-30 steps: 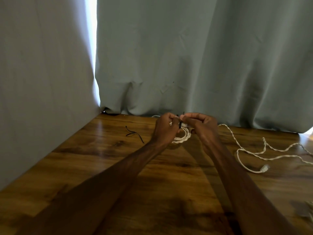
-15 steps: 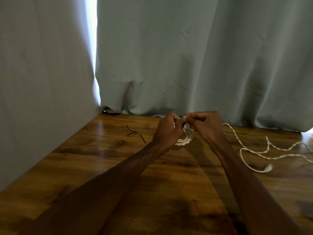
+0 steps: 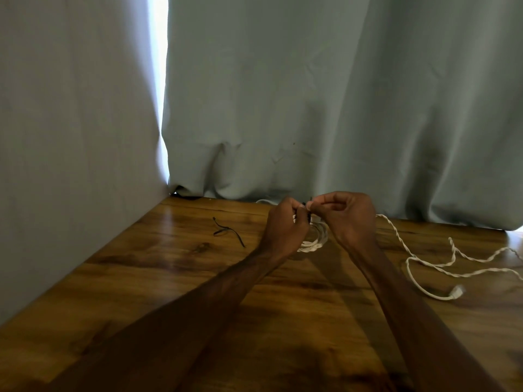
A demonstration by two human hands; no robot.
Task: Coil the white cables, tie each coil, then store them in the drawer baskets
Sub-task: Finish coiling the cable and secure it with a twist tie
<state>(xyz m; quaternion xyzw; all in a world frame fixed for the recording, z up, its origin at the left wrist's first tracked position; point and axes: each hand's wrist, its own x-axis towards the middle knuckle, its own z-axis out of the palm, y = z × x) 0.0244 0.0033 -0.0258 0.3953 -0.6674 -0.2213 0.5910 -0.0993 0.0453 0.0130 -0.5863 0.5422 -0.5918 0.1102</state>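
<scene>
A coiled white braided cable [image 3: 315, 241] hangs just over the wooden table [image 3: 169, 278] between my two hands. My left hand [image 3: 285, 226] grips the coil's top with curled fingers. My right hand [image 3: 346, 216] pinches a thin black tie [image 3: 307, 208] at the coil's top, fingertips meeting those of the left. The hands hide most of the tie and the upper half of the coil. A second white braided cable [image 3: 424, 264] lies loose on the table to the right, its plug [image 3: 457, 292] near the front.
A spare black tie [image 3: 227, 232] lies on the table left of my hands. Grey-green curtains [image 3: 311, 108] hang along the back and left edges of the table. A bit of white cable [image 3: 264, 201] shows at the curtain's foot.
Both hands have stayed together at the coil's top, with small finger movements on the black tie. The view has shifted slightly left, so the loose cable sits further right in frame.
</scene>
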